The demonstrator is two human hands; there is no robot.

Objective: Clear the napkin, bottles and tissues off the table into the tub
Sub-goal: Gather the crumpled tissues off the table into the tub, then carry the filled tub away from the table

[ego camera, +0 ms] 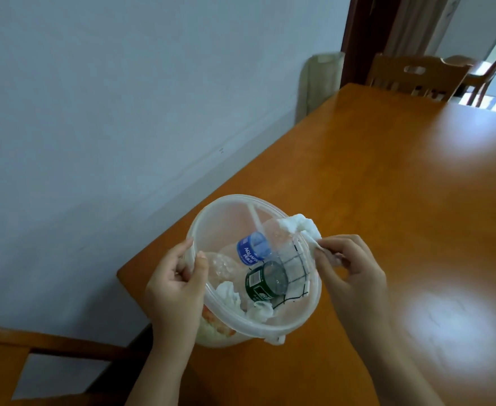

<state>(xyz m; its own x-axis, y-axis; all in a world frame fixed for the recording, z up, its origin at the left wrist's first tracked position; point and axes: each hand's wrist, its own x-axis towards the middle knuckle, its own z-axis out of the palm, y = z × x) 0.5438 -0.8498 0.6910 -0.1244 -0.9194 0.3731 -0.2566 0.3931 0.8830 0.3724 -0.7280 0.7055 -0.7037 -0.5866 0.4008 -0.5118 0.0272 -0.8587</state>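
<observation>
Left hand (pixel 176 276) grips the translucent tub's (pixel 211 208) left rim; right hand (pixel 355 268) pinches a crumpled tissue (pixel 299 227) draped over its right rim. Blue-labelled bottle (pixel 254 249), green-labelled bottle (pixel 266 284), checked napkin (pixel 295 268) and tissues (pixel 229 294) lie inside.

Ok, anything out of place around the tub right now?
One white tissue hangs over the right rim of the tub, partly outside, pinched by the right hand. The left hand holds the left rim. The blue-label bottle, green-label bottle, checked napkin and other tissues lie inside.
</observation>
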